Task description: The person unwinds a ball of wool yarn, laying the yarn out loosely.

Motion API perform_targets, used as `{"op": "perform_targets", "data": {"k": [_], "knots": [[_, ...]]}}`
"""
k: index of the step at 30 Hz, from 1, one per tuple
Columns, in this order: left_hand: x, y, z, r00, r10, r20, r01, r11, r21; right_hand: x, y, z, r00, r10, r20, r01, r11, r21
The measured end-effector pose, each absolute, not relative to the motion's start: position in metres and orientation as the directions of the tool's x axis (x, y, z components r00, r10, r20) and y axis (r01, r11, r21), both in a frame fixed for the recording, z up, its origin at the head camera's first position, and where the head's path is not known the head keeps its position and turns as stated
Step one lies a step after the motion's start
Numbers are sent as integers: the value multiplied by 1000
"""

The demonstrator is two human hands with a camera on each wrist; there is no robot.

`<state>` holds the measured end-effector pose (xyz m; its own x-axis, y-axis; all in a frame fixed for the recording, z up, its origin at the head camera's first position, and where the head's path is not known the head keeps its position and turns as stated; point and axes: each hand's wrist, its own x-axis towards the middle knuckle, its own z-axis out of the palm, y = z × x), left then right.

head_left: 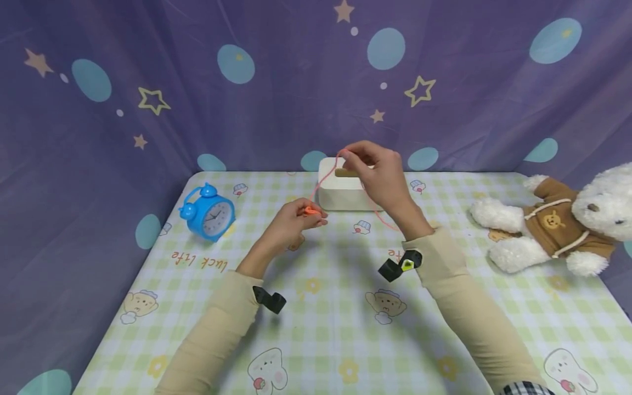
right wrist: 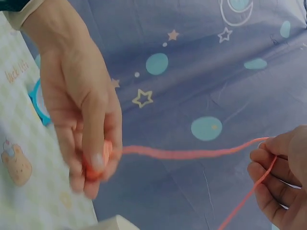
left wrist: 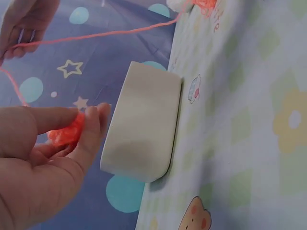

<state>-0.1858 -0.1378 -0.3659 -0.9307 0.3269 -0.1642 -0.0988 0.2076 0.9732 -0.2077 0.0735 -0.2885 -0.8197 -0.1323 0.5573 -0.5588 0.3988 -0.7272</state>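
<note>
My left hand (head_left: pixel 286 226) pinches a small bundle of orange yarn (left wrist: pixel 68 135) between thumb and fingers, just in front of the white box. From the bundle a single strand (right wrist: pixel 182 154) rises to my right hand (head_left: pixel 379 174), raised higher and farther back. Thumb and forefinger of the right hand pinch this strand. Past that hand the yarn hangs down to the right and passes behind the right wrist in the head view. More orange yarn (left wrist: pixel 205 5) lies at the top of the left wrist view, beside something white.
A white box (head_left: pixel 345 200) with a slot in its lid stands at the back of the table, behind the hands. To the left is a blue alarm clock (head_left: pixel 212 216). A white teddy bear in a brown hoodie (head_left: pixel 553 219) lies at the right. A purple curtain (head_left: pixel 296 109) hangs behind.
</note>
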Motion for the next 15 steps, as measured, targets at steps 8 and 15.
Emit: {"op": "perform_targets", "data": {"k": [8, 15], "knots": [[-190, -144, -366, -971, 232, -65, -43, 98, 994, -210, 108, -302, -847, -42, 529, -498, 408, -765], [-193, -148, -370, -977, 211, 34, 26, -40, 999, -192, 130, -302, -869, 19, 494, -440, 426, -791]]}}
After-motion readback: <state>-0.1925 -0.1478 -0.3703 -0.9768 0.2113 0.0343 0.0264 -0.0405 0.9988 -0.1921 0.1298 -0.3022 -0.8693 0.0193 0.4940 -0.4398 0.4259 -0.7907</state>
